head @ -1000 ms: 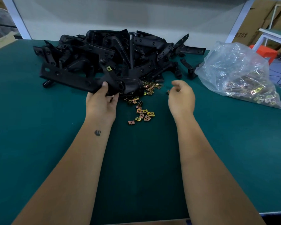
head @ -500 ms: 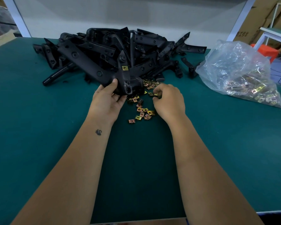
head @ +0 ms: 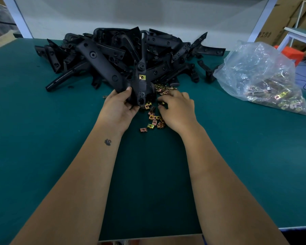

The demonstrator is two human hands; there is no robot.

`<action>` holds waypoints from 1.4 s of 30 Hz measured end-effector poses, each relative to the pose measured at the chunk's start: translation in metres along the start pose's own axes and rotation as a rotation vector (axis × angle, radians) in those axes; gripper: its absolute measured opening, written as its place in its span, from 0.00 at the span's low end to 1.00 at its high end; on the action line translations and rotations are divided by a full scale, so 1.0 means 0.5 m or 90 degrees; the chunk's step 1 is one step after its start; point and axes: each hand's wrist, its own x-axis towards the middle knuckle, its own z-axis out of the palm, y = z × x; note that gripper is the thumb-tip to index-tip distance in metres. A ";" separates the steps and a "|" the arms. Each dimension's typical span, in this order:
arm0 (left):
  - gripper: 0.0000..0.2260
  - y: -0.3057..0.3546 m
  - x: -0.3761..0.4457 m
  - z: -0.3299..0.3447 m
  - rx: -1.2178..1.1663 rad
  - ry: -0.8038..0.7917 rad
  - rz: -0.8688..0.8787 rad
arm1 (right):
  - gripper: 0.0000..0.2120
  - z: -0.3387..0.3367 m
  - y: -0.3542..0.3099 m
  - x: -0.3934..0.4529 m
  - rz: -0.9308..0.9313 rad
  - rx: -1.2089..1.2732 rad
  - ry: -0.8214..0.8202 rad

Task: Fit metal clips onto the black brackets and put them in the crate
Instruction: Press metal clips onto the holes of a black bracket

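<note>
Meanwhile left hand grips bracket; right hand pinches clips.

Both bare forearms reach forward from the bottom edge, converging toward the middle. The left hand is turned palm inward, thumb on top and fingers wrapped underneath, gripping the near end of a black bracket. A small dark tattoo marks the left wrist. The right hand lies palm down just beside it, knuckles up, fingers curled downward with the tips among the loose metal clips; whether they pinch one cannot be told
</note>
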 end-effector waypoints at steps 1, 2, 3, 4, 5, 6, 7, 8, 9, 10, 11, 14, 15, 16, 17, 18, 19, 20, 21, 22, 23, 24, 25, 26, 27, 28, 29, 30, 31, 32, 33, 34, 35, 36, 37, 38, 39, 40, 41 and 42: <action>0.07 0.000 0.000 0.000 -0.001 -0.001 -0.001 | 0.15 0.000 -0.001 0.000 -0.002 0.000 0.009; 0.07 0.000 0.000 0.000 -0.002 -0.001 -0.001 | 0.14 -0.001 -0.002 0.000 -0.002 -0.001 0.023; 0.07 0.000 -0.001 0.001 -0.002 0.001 -0.001 | 0.13 -0.001 -0.002 0.000 0.000 -0.004 0.035; 0.07 0.000 -0.001 0.001 -0.002 0.004 -0.002 | 0.13 -0.002 -0.002 0.000 0.005 -0.006 0.045; 0.07 -0.001 -0.001 0.001 0.000 0.007 -0.002 | 0.13 -0.002 -0.001 0.000 0.012 -0.007 0.053; 0.07 -0.001 0.000 0.001 0.002 0.010 -0.001 | 0.12 -0.002 0.001 0.001 0.020 -0.006 0.059; 0.07 -0.001 0.000 0.002 0.003 0.012 -0.001 | 0.12 -0.002 0.002 0.001 0.027 -0.005 0.064; 0.07 0.000 0.000 0.002 0.002 0.014 -0.002 | 0.11 -0.002 0.003 0.002 0.034 -0.003 0.069; 0.07 0.000 0.000 0.002 0.001 0.017 -0.003 | 0.10 -0.002 0.003 0.002 0.039 -0.002 0.072; 0.07 0.000 0.000 0.003 0.000 0.019 -0.003 | 0.10 -0.002 0.003 0.002 0.046 -0.003 0.074; 0.07 0.000 0.001 0.003 0.000 0.020 -0.003 | 0.10 -0.002 0.003 0.002 0.052 -0.003 0.077; 0.08 -0.002 0.004 0.003 0.006 0.012 0.007 | 0.04 -0.005 -0.005 -0.001 0.075 0.081 0.096; 0.08 -0.003 0.005 0.003 0.007 0.008 0.011 | 0.04 -0.007 -0.011 -0.002 0.097 0.167 0.114; 0.08 -0.005 0.006 0.004 0.005 0.004 0.014 | 0.06 -0.009 -0.019 -0.004 0.123 0.278 0.139; 0.08 -0.006 0.006 0.005 -0.002 0.005 0.019 | 0.06 -0.011 -0.028 -0.005 0.149 0.404 0.168; 0.08 -0.008 0.007 0.007 -0.014 0.009 0.025 | 0.06 -0.013 -0.038 -0.007 0.174 0.535 0.191; 0.08 -0.010 0.007 0.008 -0.028 0.015 0.033 | 0.05 -0.014 -0.048 -0.008 0.196 0.658 0.201; 0.07 -0.012 0.007 0.007 -0.040 0.022 0.041 | 0.05 -0.012 -0.058 -0.010 0.213 0.763 0.204; 0.07 -0.013 0.007 0.007 -0.045 0.026 0.050 | 0.05 -0.010 -0.067 -0.010 0.227 0.845 0.205; 0.07 -0.016 0.006 0.007 -0.052 0.028 0.058 | 0.05 -0.006 -0.074 -0.010 0.239 0.906 0.205; 0.07 -0.019 0.005 0.010 -0.070 0.029 0.064 | 0.06 -0.002 -0.081 -0.010 0.248 0.950 0.205; 0.07 -0.024 0.003 0.016 -0.106 0.031 0.065 | 0.06 0.002 -0.086 -0.008 0.255 0.980 0.202; 0.08 -0.029 0.000 0.023 -0.157 0.034 0.058 | 0.07 0.005 -0.090 -0.008 0.259 0.999 0.195; 0.10 -0.036 -0.002 0.033 -0.207 0.039 0.043 | 0.09 0.008 -0.093 -0.007 0.260 1.008 0.185; 0.12 -0.042 -0.003 0.041 -0.237 0.047 0.027 | 0.10 0.009 -0.094 -0.006 0.259 1.013 0.174; 0.13 -0.046 -0.002 0.048 -0.241 0.050 0.013 | 0.11 0.010 -0.094 -0.005 0.256 1.017 0.164; 0.13 -0.048 -0.002 0.051 -0.227 0.046 0.003 | 0.12 0.010 -0.092 -0.005 0.252 1.023 0.157; 0.12 -0.048 -0.002 0.051 -0.206 0.038 -0.004 | 0.12 0.008 -0.089 -0.005 0.248 1.029 0.152; 0.11 -0.046 -0.002 0.049 -0.192 0.030 -0.012 | 0.12 0.007 -0.087 -0.006 0.241 1.032 0.148; 0.12 -0.042 -0.002 0.046 -0.183 0.027 -0.019 | 0.11 0.006 -0.085 -0.007 0.232 1.028 0.143; 0.13 -0.039 -0.003 0.043 -0.173 0.025 -0.024 | 0.11 0.006 -0.084 -0.008 0.222 1.019 0.137; 0.14 -0.036 -0.002 0.040 -0.158 0.024 -0.026 | 0.11 0.005 -0.085 -0.009 0.213 1.009 0.129; 0.15 -0.033 -0.002 0.037 -0.141 0.024 -0.026 | 0.11 0.005 -0.086 -0.010 0.206 1.005 0.124; 0.15 -0.031 -0.002 0.036 -0.126 0.023 -0.025 | 0.11 0.005 -0.088 -0.010 0.204 1.008 0.122; 0.13 -0.029 -0.002 0.034 -0.115 0.022 -0.022 | 0.11 0.004 -0.089 -0.010 0.205 1.021 0.121; 0.11 -0.028 -0.003 0.033 -0.108 0.023 -0.020 | 0.10 0.002 -0.090 -0.009 0.210 1.042 0.117; 0.09 -0.027 -0.003 0.032 -0.105 0.027 -0.020 | 0.10 0.000 -0.090 -0.009 0.218 1.064 0.110; 0.08 -0.026 -0.004 0.032 -0.104 0.031 -0.020 | 0.09 -0.003 -0.090 -0.008 0.224 1.085 0.102; 0.08 -0.026 -0.005 0.032 -0.103 0.035 -0.019 | 0.09 -0.005 -0.089 -0.009 0.226 1.100 0.097; 0.07 -0.026 -0.005 0.032 -0.101 0.035 -0.020 | 0.09 -0.006 -0.088 -0.010 0.223 1.104 0.095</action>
